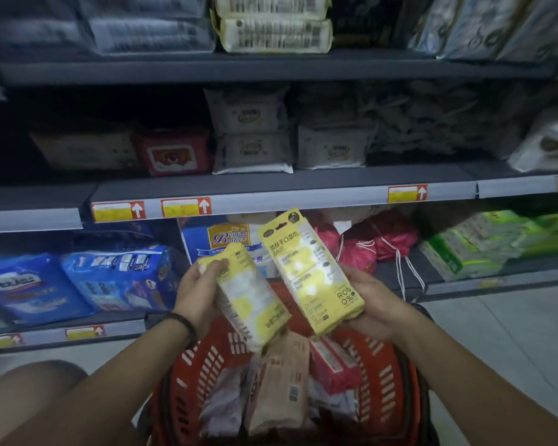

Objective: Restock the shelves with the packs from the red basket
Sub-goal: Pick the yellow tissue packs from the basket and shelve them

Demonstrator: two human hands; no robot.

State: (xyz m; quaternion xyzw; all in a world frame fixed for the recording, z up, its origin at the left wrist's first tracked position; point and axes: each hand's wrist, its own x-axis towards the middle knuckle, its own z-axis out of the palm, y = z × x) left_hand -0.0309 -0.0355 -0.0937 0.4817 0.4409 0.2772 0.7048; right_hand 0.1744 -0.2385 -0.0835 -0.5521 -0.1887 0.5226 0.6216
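Two yellow packs up in the air over the red basket (203, 375), in front of the shelves (271, 194). Left yellow pack (252, 304): yellow and white wrapper, tilted with its top toward the upper left, gripped near the top by the left hand (195, 292), thumb across the front. Right yellow pack (313, 272): yellow with dark print, front facing the camera, nearly upright and leaning slightly left, bottom end resting in the right hand (372, 302). The two packs are near each other, not touching. Basket is slotted red plastic with dark handles, low and centre, holding more packs: a tan pack (281, 387) standing on end, a red pack (334, 365) just beside it on the right, pale packs lower left, blurred.
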